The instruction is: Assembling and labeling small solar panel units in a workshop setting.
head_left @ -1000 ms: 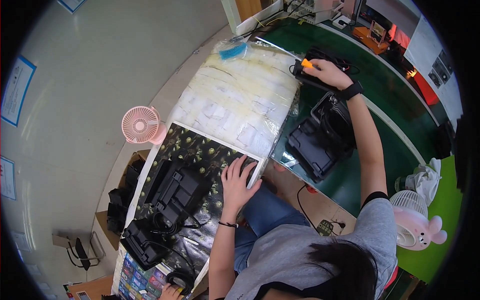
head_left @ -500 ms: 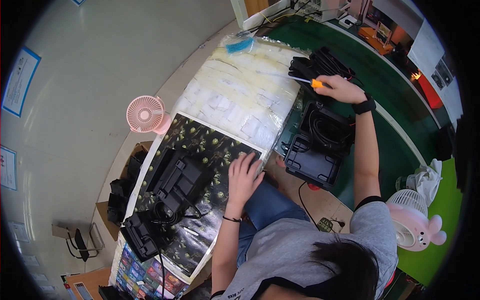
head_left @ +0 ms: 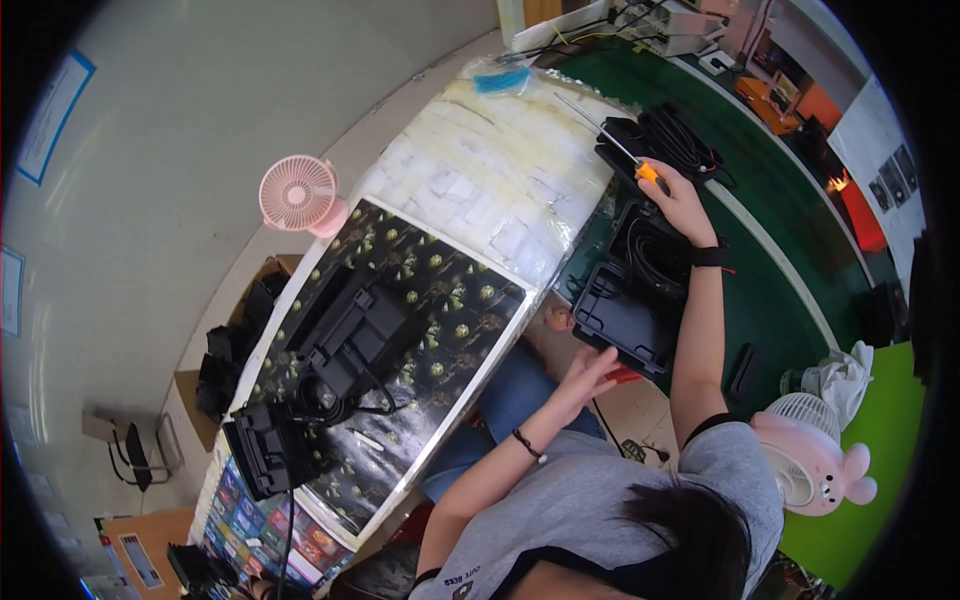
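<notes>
Here, far left, a pink desk fan [head_left: 298,193] stands at the table edge, beside the black patterned mat [head_left: 440,290]. On that mat sit two black devices — a larger one [head_left: 360,335] mid-mat, a smaller one [head_left: 268,450] nearer the lower end, cables between them. Further right, the left hand [head_left: 585,378] hangs off the mat's edge, fingers loosely spread, holding nothing, tips near the corner of an open black case [head_left: 625,320] on the green surface [head_left: 780,260]. Right hand [head_left: 680,200] is closed around an orange-handled screwdriver [head_left: 625,155] — shaft pointing up-left over the white padded sheet [head_left: 490,180], just above the case. A black coiled cable bundle [head_left: 680,140] lies just beyond. Far right, a pink bunny-eared fan [head_left: 812,465].
</notes>
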A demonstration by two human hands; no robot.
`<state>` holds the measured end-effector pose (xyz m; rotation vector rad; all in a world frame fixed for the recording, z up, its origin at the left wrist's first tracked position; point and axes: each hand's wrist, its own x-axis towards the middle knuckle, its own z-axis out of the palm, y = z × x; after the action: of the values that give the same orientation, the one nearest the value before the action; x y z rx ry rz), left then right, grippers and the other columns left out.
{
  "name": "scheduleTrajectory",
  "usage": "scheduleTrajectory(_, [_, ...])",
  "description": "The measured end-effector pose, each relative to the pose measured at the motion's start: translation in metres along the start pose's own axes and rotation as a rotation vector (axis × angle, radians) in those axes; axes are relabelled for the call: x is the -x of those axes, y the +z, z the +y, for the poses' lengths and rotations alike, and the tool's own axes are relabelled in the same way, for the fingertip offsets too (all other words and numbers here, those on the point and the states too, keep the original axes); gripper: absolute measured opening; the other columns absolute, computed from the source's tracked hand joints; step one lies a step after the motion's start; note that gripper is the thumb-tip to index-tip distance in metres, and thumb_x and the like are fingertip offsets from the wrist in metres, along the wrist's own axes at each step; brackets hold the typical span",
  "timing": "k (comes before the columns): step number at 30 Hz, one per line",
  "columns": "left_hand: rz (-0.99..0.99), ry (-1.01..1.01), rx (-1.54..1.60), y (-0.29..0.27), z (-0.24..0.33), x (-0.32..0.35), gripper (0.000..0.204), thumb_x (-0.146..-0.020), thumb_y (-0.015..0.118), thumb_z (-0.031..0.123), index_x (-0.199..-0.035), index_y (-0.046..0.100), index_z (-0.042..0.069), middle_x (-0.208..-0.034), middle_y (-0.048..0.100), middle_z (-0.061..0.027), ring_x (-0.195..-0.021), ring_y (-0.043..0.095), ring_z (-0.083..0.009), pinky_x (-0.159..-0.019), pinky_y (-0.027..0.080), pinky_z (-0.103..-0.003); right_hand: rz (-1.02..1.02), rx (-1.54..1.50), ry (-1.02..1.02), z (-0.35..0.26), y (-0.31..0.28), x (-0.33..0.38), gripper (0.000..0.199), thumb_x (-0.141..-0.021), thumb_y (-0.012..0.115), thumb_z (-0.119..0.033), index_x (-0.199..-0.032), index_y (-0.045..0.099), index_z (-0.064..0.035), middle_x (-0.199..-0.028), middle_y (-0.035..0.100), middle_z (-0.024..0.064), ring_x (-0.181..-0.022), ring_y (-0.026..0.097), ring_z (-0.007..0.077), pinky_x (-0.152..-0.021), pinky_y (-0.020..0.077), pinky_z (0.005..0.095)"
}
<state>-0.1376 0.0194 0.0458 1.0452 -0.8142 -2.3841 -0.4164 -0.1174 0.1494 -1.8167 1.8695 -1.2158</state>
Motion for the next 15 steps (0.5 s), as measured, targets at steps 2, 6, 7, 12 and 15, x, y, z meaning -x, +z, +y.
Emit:
scheduleTrajectory(2, [0.033,-0.019,-0.024,-0.006,0.01,-0.01,0.049,-0.095,0.061,0.045,-0.12,0.051,0.004,-0.121,0.059,-0.0068,-0.116,0.057,-0.0165,-0.097,0.048,-0.032,-0.033,0.055,0.005,0.001,0.0,0.001,0.041,-0.092,0.065,-0.026,-0.125,0.06,-0.0022,-0.118,0.065,0.0151,-0.109,0.062,0.0282,-0.095,0.0469,0.0339])
scheduleTrajectory(6, [0.106,0.148,-0.056,-0.012,0.006,-0.014,0.053,-0.094,0.064,0.046,-0.118,0.045,0.002,-0.119,0.054,-0.0086,-0.098,0.061,-0.0155,-0.088,0.051,-0.029,-0.075,0.121,0.015,-0.006,0.001,0.0,0.041,-0.093,0.064,-0.027,-0.125,0.059,-0.0018,-0.126,0.063,0.0176,-0.116,0.06,0.0312,-0.099,0.0454,0.0361])
scheduleTrajectory(7, [0.111,0.148,-0.052,-0.007,0.012,-0.008,0.053,-0.094,0.064,0.046,-0.118,0.045,0.002,-0.119,0.054,-0.0086,-0.098,0.061,-0.0155,-0.088,0.051,-0.029,-0.072,0.108,0.02,-0.006,0.004,-0.001,0.041,-0.093,0.064,-0.028,-0.125,0.059,-0.0016,-0.129,0.061,0.0188,-0.118,0.059,0.0319,-0.1,0.0448,0.0366])
scheduleTrajectory(12, [0.24,0.159,-0.021,0.003,0.05,0.017,0.068,-0.089,0.069,0.046,-0.13,0.033,0.005,-0.121,0.052,-0.01,-0.109,0.055,-0.0179,-0.089,0.047,-0.036,0.138,0.41,0.011,0.026,0.004,0.008,0.039,-0.094,0.06,-0.032,-0.119,0.058,-0.0025,-0.128,0.059,0.024,-0.112,0.059,0.0419,-0.095,0.0471,0.0437])
scheduleTrajectory(15, [0.268,0.348,-0.122,-0.002,0.028,0.002,0.073,-0.087,0.074,0.035,-0.133,0.028,0.002,-0.124,0.05,-0.013,-0.113,0.053,-0.0198,-0.093,0.047,-0.035,-0.12,0.317,0.333,-0.007,0.004,0.003,0.038,-0.096,0.057,-0.035,-0.117,0.058,-0.0041,-0.109,0.065,0.0258,-0.102,0.062,0.0433,-0.086,0.0493,0.0465])
